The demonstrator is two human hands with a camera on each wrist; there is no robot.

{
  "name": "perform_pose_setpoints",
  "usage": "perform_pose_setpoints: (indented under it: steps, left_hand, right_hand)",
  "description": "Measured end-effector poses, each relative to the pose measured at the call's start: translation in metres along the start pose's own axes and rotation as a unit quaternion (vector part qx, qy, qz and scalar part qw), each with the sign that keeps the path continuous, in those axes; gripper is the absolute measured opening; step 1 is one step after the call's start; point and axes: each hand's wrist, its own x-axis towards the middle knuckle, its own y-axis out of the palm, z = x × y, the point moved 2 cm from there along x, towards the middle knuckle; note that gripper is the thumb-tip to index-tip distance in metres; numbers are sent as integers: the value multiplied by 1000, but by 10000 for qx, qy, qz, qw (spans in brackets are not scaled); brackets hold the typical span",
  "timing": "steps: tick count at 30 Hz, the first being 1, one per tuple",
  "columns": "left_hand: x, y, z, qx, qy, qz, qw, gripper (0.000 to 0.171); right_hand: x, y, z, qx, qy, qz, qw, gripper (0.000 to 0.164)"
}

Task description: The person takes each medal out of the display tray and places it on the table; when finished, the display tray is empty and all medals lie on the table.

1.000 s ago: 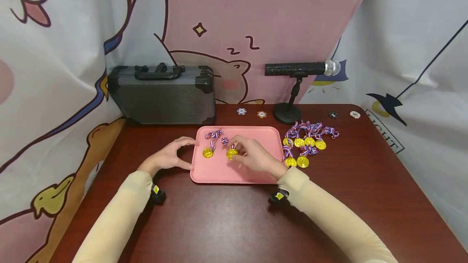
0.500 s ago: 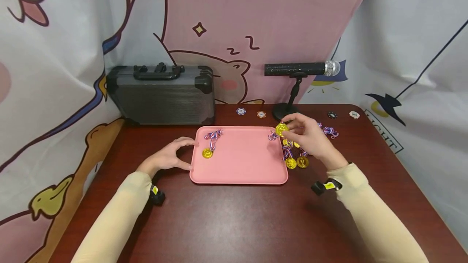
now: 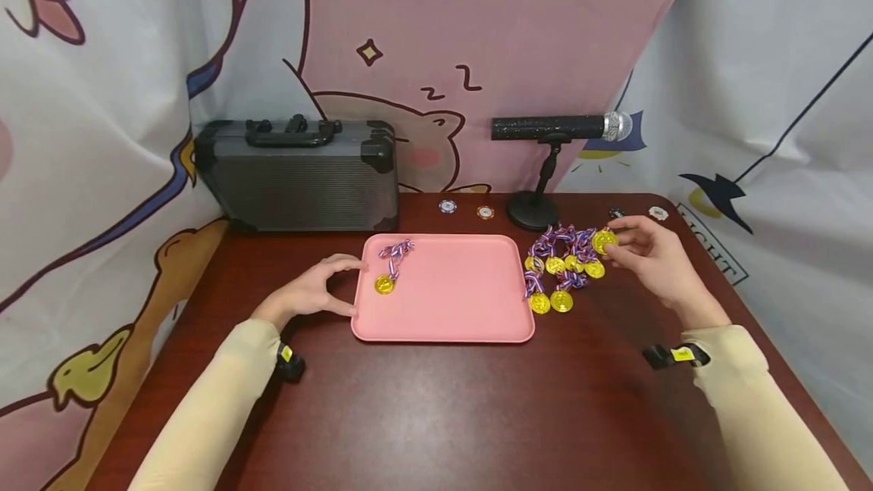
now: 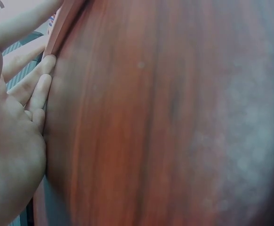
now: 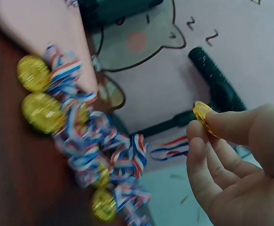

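A pink tray (image 3: 450, 290) lies on the table with one gold medal (image 3: 385, 284) and its knotted red-white-blue ribbon in its upper left part. At the tray's left edge rests my left hand (image 3: 310, 294), thumb and fingers spread apart; the left wrist view shows fingertips (image 4: 49, 63) against the rim. My right hand (image 3: 655, 260) pinches another gold medal (image 3: 604, 241) by its disc, raised above the table. Its striped ribbon (image 5: 172, 148) hangs loose in the right wrist view. Just left of that hand, several ribboned medals (image 3: 561, 301) lie bunched beside the tray.
A grey and black hard case (image 3: 300, 180) stands at the back left. Behind the medals is a microphone (image 3: 552, 128) on a black stand (image 3: 532, 211). Poker chips (image 3: 485, 212) lie along the back edge. Printed cloth (image 3: 409, 21) hangs behind the table.
My right hand has lifted the medal from the middle of the tray and carried it right, past the tray's edge, over the bunched medals. The left hand has stayed at the tray.
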Motion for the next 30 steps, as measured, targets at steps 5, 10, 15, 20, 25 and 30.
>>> perform_pose_setpoints:
  steps: [5, 10, 15, 20, 25, 30]
  left_hand:
    - [1, 0, 1, 20, -30, 1, 10000, 86]
    - [1, 0, 0, 9, -155, 15, 9999, 86]
    - [1, 0, -1, 27, -141, 16, 9999, 86]
    - [1, -1, 1, 38, -103, -8, 9999, 86]
    - [1, -1, 1, 50, -90, -7, 9999, 86]
    - [0, 0, 0, 27, -111, 1, 9999, 87]
  right_hand:
    - [-18, 9, -27, -14, -120, 284, 9995, 40]
    - [-32, 23, -45, -155, -73, 690, 9975, 37]
    - [-40, 32, -56, -677, 34, 968, 9930, 36]
    - [-40, 37, -57, -1320, -90, 1026, 9859, 36]
    - [-39, 39, -53, -1727, -303, 1006, 9793, 35]
    - [-36, 39, -48, -2024, -494, 795, 9748, 31]
